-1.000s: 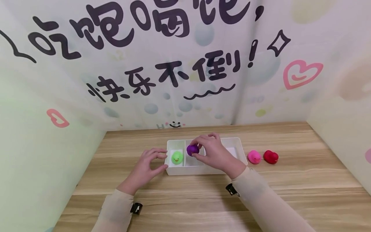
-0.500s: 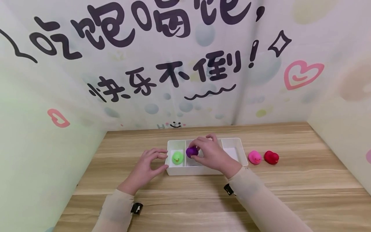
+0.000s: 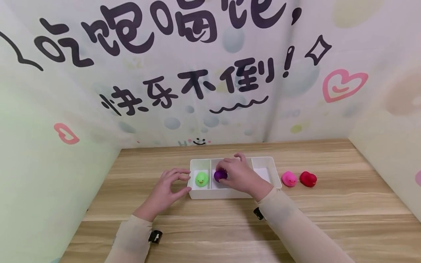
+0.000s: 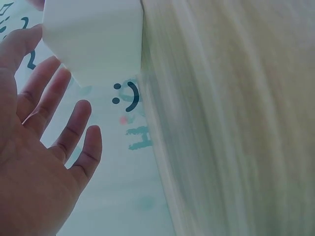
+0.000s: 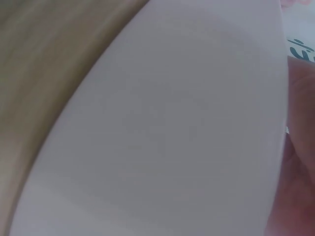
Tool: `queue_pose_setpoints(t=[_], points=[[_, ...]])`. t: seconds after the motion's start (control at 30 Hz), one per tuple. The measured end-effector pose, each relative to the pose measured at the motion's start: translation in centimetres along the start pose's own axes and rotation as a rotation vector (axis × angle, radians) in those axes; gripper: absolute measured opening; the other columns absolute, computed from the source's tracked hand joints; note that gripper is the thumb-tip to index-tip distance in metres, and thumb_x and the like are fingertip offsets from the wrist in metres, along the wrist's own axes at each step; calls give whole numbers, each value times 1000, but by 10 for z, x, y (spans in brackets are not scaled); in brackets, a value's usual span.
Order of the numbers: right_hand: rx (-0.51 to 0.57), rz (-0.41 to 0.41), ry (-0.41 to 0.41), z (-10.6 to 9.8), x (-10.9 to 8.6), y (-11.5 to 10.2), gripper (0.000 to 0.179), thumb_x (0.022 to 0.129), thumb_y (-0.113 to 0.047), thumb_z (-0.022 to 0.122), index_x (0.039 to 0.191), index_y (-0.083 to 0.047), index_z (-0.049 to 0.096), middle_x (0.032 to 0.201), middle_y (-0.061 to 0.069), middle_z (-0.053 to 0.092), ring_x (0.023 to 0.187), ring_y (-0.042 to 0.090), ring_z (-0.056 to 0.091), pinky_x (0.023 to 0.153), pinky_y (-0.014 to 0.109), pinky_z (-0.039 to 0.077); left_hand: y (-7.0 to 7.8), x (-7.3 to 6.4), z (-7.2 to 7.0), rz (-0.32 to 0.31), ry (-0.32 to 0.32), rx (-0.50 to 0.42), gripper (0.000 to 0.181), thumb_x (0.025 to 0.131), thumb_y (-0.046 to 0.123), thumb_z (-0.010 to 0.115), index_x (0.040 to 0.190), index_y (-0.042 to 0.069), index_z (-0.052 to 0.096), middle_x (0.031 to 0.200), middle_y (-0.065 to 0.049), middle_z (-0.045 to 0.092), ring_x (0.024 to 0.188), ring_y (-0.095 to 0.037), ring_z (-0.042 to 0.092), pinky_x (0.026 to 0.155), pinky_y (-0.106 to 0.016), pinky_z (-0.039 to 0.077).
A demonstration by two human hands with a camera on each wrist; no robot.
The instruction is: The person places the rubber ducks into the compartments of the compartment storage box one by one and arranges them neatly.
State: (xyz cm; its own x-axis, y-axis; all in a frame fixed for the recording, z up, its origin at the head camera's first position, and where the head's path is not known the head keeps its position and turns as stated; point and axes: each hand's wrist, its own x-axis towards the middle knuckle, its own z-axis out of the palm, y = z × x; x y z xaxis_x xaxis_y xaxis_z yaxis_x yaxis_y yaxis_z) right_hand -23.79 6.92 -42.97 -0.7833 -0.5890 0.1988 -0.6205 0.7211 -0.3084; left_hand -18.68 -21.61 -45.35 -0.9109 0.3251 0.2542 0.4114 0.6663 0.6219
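A white divided box [image 3: 215,194] sits on the table. My left hand [image 3: 166,190] is at the box's left end, fingers spread and relaxed, fingertips right at its wall. In the left wrist view, that hand [image 4: 42,132] has fingertips against the box [image 4: 96,37]. A green rubber duck [image 3: 201,179] lies in the left compartment. Over the compartment beside it, my right hand [image 3: 242,175] holds a purple rubber duck [image 3: 219,176] between thumb and fingers, low inside the walls. Part of the purple duck is hidden by the fingers. The right wrist view is mostly filled by the box's wall [image 5: 167,118].
To the right of the box, a pink rubber duck [image 3: 289,179] and a red rubber duck [image 3: 308,179] stand side by side on the wooden table [image 3: 213,226]. A printed wall curtain [image 3: 158,128] rises behind the table's back edge.
My right hand has lowered the purple duck into the second compartment, and its forearm has shifted slightly left. The left hand has stayed at the box's end.
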Motion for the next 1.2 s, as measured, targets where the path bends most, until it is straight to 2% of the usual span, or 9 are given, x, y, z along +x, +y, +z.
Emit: queue_pose_setpoints(t=[0.53,0.93,1.2], points=[[-54,12,-73,2,4,-1,25,83,-18,86,105,-18,73,106,-1,74,100,16,65,112,62,30,-1,0,1,-4,1,1,25,89,23,83,111,19,73,140,7,63,122,-22,52,103,-51,46],[-59,33,-102,3,8,-4,20,83,-18,87,97,-19,72,94,-6,72,93,12,64,112,64,28,-1,1,1,3,2,-6,24,89,23,83,111,18,73,140,6,63,123,-23,51,104,-53,45],[-30,38,-117,2,8,-3,23,83,-18,86,103,-20,74,105,-5,74,102,13,66,114,64,26,0,1,0,0,1,-6,25,89,22,83,111,17,73,139,5,63,124,-24,51,105,-54,44]])
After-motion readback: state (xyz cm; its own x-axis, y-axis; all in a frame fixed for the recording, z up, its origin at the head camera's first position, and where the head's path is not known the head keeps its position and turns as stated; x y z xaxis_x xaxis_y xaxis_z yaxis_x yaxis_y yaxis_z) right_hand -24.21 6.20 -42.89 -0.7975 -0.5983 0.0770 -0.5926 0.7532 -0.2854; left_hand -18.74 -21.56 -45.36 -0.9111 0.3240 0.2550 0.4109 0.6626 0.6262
